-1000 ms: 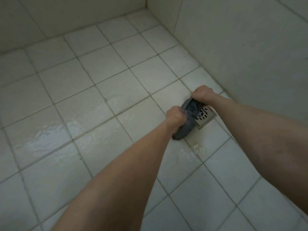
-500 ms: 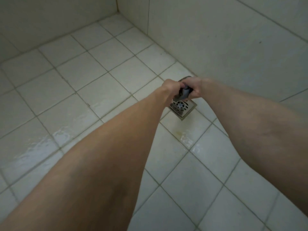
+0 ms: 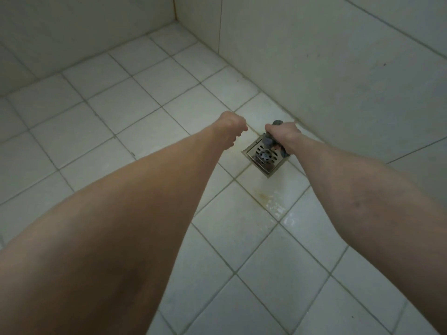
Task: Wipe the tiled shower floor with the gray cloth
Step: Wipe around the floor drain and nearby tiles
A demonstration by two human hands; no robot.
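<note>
Right hand clenches bunched cloth over drain, frame centre. Left hand beside it, curled, holding nothing.

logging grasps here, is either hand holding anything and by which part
The right hand grips the bunched gray cloth around its middle, with cloth poking out above and below the fist, over the drain. The left hand is curled and holds nothing.

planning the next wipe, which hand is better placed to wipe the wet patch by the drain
Right. The right hand grips the gray cloth above the drain, close to the wet patch; the left hand is curled and holds nothing.
</note>
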